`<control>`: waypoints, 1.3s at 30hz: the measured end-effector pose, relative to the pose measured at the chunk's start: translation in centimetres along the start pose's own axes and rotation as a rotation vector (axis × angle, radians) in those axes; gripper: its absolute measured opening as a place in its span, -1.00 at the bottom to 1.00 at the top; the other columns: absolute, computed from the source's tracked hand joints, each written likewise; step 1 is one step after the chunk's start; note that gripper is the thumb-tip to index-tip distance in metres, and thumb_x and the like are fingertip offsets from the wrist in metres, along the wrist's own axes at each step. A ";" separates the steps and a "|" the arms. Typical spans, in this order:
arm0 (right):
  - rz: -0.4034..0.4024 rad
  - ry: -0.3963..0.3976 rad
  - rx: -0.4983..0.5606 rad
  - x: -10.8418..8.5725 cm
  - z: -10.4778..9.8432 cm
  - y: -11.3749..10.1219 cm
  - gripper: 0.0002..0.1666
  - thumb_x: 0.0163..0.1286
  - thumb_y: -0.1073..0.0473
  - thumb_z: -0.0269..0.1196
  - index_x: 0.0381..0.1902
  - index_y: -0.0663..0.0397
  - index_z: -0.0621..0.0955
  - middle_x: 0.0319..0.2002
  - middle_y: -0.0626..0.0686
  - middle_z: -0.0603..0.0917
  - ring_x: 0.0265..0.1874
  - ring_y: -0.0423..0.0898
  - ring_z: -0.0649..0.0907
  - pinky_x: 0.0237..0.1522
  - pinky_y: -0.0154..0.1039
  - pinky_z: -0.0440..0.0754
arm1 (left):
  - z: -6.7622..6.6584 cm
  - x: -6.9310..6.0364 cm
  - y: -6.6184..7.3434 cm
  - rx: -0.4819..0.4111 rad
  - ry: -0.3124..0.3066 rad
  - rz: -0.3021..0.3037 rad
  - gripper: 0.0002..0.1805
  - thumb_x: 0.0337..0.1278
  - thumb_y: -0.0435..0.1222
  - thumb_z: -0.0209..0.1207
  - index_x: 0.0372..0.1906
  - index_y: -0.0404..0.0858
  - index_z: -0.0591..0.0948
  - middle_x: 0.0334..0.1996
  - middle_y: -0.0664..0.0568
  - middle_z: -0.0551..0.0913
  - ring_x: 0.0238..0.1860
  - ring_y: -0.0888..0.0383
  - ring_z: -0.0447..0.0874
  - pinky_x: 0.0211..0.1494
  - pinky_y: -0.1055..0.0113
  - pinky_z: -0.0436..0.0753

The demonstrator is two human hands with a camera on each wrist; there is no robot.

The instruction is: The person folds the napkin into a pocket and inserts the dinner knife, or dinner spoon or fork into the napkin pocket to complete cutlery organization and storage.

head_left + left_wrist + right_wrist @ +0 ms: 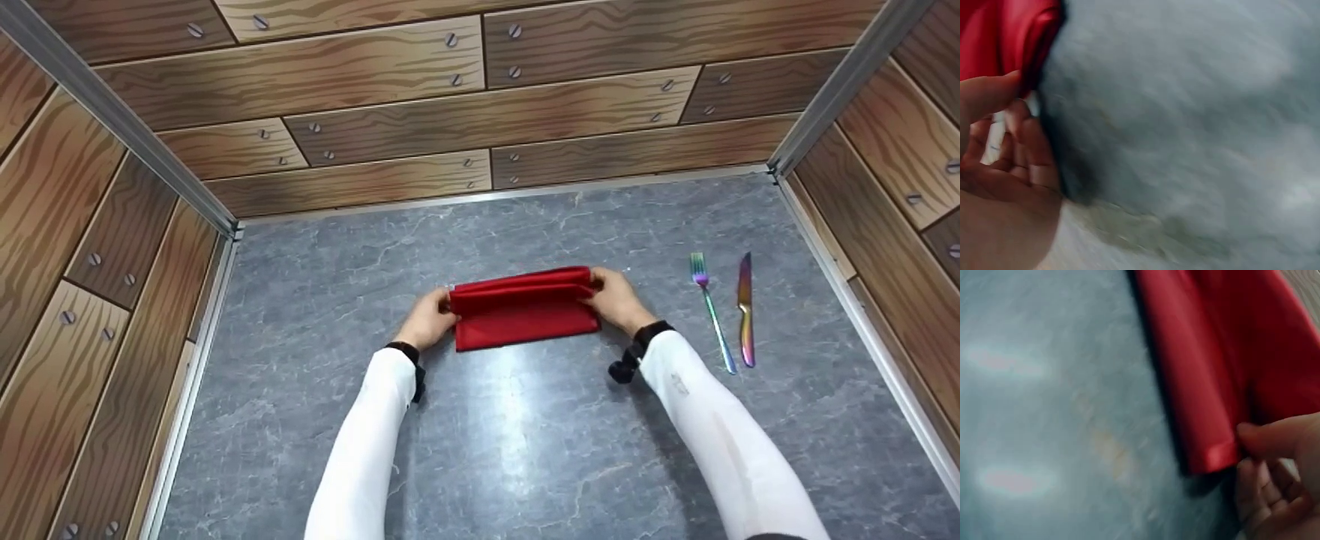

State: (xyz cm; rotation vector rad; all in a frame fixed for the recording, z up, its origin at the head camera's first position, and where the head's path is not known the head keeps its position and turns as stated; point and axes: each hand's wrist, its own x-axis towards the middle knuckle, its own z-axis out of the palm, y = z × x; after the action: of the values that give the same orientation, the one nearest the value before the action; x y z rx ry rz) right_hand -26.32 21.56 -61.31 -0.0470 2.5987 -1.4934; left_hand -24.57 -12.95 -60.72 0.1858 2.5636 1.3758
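A folded red cloth napkin (525, 322) lies on the grey surface in the middle of the head view, its far part raised in a fold. My left hand (429, 321) pinches the left end of that fold; in the left wrist view the thumb (994, 93) and forefinger meet at the cloth's corner. At the opposite end, my right hand (616, 298) pinches the fold's right side. The right wrist view shows the thumb (1275, 436) against the red fabric (1190, 382), with fingers bent beneath it. Fingertips behind the cloth are partly hidden.
To the right lie a rainbow-coloured fork (709, 307) and, beside it, a knife (745, 311) of similar finish. Wood-patterned panels (390, 67) wall the grey marbled surface (315, 450) at the back, left and right.
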 end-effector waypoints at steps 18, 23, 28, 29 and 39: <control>-0.367 0.023 -0.285 -2.6 -0.3 1.4 -0.77 0.21 0.48 0.23 -0.18 0.23 0.67 -0.07 0.13 0.62 -0.07 0.07 0.61 0.03 -0.01 0.54 | -0.3 -2.2 -1.9 0.358 0.034 0.294 -0.71 0.07 -0.43 0.25 -0.09 -0.15 0.53 -0.22 0.09 0.49 -0.22 0.13 0.49 -0.12 0.21 0.52; -0.444 0.009 -0.324 -3.0 -0.4 1.7 -0.72 0.20 0.54 0.18 -0.19 0.22 0.68 -0.03 0.14 0.63 -0.02 0.10 0.62 0.07 -0.01 0.55 | -0.6 -2.9 -1.9 0.419 -0.009 0.373 -0.64 -0.05 -0.42 0.25 -0.06 -0.14 0.55 -0.12 0.09 0.51 -0.10 0.13 0.49 -0.01 0.20 0.52; -0.453 -0.023 -0.356 -3.5 -0.8 1.7 -0.66 0.28 0.52 0.12 -0.13 0.14 0.69 0.03 0.11 0.63 0.03 0.09 0.61 0.10 -0.02 0.55 | -0.7 -3.9 -1.7 0.575 -0.033 0.453 -0.51 0.03 -0.13 0.31 0.14 -0.07 0.56 0.21 0.05 0.48 0.23 0.07 0.41 0.29 0.10 0.40; -0.442 -0.034 -0.359 -3.6 -0.9 1.6 -0.65 0.30 0.51 0.10 -0.10 0.12 0.69 0.05 0.10 0.62 0.05 0.08 0.60 0.12 -0.02 0.54 | -0.6 -4.2 -1.7 0.613 -0.043 0.468 -0.45 0.07 -0.05 0.31 0.21 -0.05 0.54 0.27 0.05 0.45 0.29 0.05 0.37 0.34 0.08 0.36; -0.560 -0.133 -0.590 -5.6 -0.8 0.4 -0.34 0.34 0.22 0.13 0.42 0.05 0.38 0.46 0.10 0.27 0.42 0.14 0.25 0.37 0.19 0.19 | 0.5 -5.7 -1.6 0.768 -0.111 0.649 -0.37 0.28 -0.08 0.24 0.43 -0.04 0.40 0.41 0.02 0.36 0.41 0.01 0.27 0.37 0.02 0.35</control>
State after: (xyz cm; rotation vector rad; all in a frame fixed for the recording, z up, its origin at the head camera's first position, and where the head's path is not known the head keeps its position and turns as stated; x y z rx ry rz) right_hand -20.89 22.95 -60.64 -0.9610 2.9426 -0.7186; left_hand -18.94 -14.70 -61.55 1.2556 2.9068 0.3847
